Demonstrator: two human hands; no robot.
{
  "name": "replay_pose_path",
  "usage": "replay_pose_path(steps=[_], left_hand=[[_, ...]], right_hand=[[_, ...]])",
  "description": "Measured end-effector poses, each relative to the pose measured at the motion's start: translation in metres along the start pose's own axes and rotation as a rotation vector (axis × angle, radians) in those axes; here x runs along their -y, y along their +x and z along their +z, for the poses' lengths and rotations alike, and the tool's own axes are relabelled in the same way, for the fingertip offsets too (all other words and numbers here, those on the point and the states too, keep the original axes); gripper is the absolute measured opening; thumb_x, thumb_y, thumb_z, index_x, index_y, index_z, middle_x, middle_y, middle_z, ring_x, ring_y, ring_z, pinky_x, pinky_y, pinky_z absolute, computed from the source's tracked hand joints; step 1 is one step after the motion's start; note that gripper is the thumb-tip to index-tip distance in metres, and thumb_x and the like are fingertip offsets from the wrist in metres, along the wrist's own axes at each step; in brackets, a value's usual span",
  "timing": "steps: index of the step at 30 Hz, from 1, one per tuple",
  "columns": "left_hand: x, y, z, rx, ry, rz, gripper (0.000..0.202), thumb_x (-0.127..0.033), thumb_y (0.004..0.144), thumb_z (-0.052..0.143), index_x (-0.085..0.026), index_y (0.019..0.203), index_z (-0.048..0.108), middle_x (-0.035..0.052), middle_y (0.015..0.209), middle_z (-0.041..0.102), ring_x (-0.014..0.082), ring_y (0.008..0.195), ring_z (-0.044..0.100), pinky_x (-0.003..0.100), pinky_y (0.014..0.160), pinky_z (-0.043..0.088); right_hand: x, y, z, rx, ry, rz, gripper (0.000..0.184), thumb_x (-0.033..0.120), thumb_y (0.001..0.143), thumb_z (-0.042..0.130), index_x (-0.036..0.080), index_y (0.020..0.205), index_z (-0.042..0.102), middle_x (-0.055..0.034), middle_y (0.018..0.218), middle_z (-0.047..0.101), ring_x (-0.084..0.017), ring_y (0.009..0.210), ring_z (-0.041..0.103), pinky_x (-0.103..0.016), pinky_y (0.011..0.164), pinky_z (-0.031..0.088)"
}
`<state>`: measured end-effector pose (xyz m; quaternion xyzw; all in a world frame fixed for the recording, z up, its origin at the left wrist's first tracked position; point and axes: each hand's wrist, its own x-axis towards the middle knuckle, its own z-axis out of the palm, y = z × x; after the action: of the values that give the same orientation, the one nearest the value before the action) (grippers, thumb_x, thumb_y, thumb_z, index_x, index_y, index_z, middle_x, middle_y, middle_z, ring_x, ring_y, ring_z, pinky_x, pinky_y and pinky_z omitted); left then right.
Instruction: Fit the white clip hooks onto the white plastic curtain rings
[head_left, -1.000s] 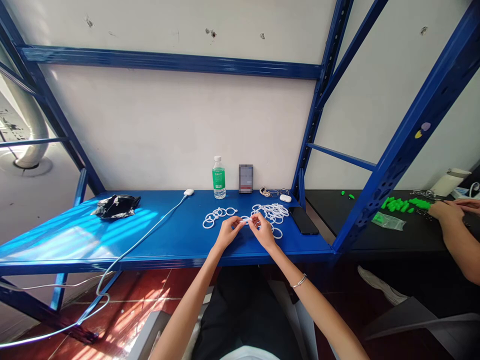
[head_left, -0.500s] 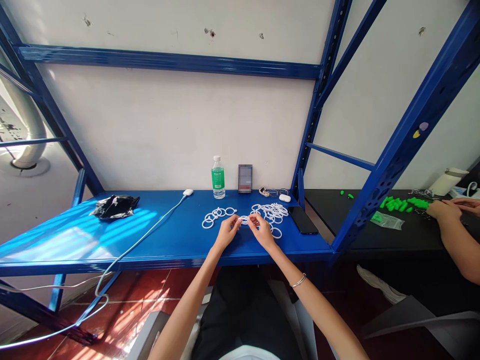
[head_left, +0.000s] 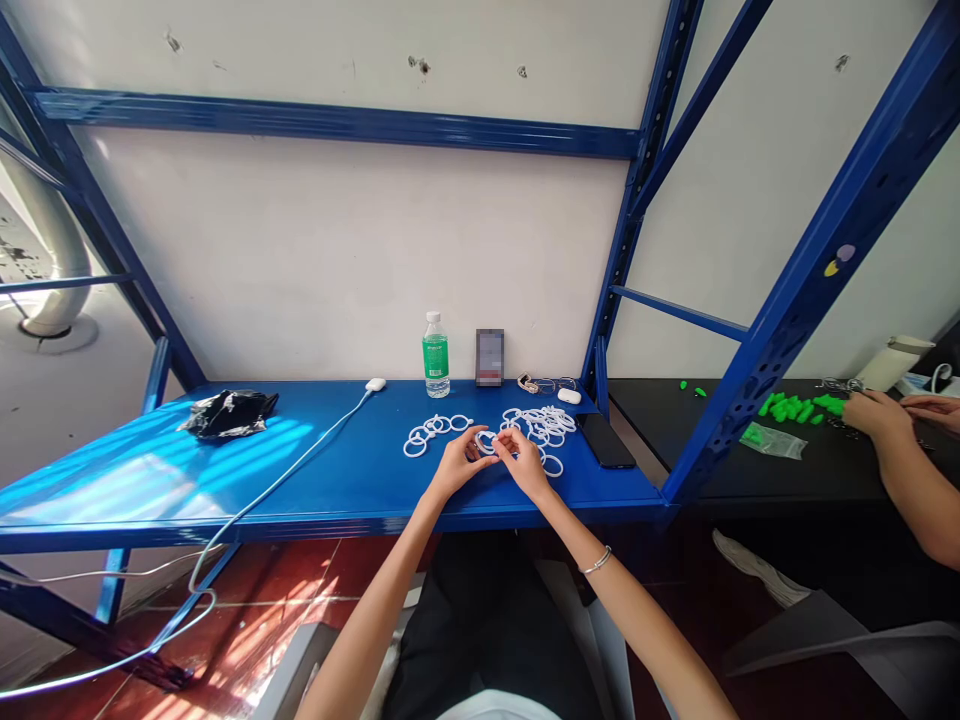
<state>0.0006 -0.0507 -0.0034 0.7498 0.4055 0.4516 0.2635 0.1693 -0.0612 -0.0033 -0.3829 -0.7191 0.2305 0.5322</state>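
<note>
A small white ring is held between my two hands, just above the front half of the blue table. My left hand curves around its left side, with thumb and fingers closed on it. On its right side, my right hand pinches it between thumb and fingertips. To the left lies a short row of white rings, some overlapping. A larger heap of white rings spreads beyond my right hand. Fingers partly hide the held ring.
A water bottle and a small upright screen stand by the wall. A black phone lies at right, a crumpled black bag at left. A white cable crosses the table. Another person's hand works near green pieces.
The ring between my hands has turned, and its round opening now faces me more. My left hand's fingers have spread around it, while my right hand has barely moved.
</note>
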Motion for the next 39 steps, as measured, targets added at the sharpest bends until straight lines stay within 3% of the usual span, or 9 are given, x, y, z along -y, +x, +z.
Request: replay_pose_path(steps=[9, 16, 24, 39], left_hand=[[0.0037, -0.0007, 0.0011, 0.041, 0.058, 0.013, 0.054, -0.054, 0.078, 0.066, -0.016, 0.116, 0.062, 0.0023, 0.079, 0.066, 0.0131, 0.065, 0.057, 0.024, 0.063, 0.049], [0.0036, -0.0004, 0.0009, 0.026, 0.060, 0.008, 0.055, -0.053, 0.078, 0.065, -0.015, 0.117, 0.062, 0.0042, 0.085, 0.068, 0.0130, 0.065, 0.058, 0.025, 0.064, 0.051], [0.0026, -0.0004, 0.0002, 0.001, 0.084, 0.032, 0.052, -0.052, 0.079, 0.064, -0.016, 0.116, 0.062, 0.0073, 0.098, 0.070, 0.0137, 0.070, 0.060, 0.026, 0.065, 0.052], [-0.0002, -0.0007, -0.0005, 0.010, 0.085, 0.048, 0.047, -0.045, 0.080, 0.063, -0.016, 0.117, 0.063, 0.0061, 0.092, 0.068, 0.0119, 0.065, 0.056, 0.025, 0.062, 0.049]], right_hand=[[0.0057, 0.0006, -0.0005, 0.033, 0.015, -0.004, 0.018, 0.038, 0.091, 0.053, 0.021, 0.087, 0.057, -0.0019, 0.078, 0.064, -0.018, 0.069, 0.066, -0.030, 0.067, 0.055], [0.0023, 0.0006, -0.0003, 0.013, -0.027, -0.029, 0.025, 0.036, 0.091, 0.053, 0.022, 0.112, 0.056, -0.0043, 0.086, 0.065, -0.019, 0.077, 0.066, -0.031, 0.069, 0.055], [0.0028, 0.0012, 0.0003, 0.004, -0.067, -0.063, 0.019, 0.036, 0.094, 0.049, 0.022, 0.096, 0.061, -0.0063, 0.093, 0.067, -0.021, 0.084, 0.065, -0.031, 0.070, 0.054], [0.0017, -0.0004, 0.0004, 0.035, -0.074, -0.084, 0.019, 0.035, 0.095, 0.048, 0.023, 0.102, 0.061, -0.0067, 0.099, 0.066, -0.020, 0.088, 0.065, -0.031, 0.071, 0.055]])
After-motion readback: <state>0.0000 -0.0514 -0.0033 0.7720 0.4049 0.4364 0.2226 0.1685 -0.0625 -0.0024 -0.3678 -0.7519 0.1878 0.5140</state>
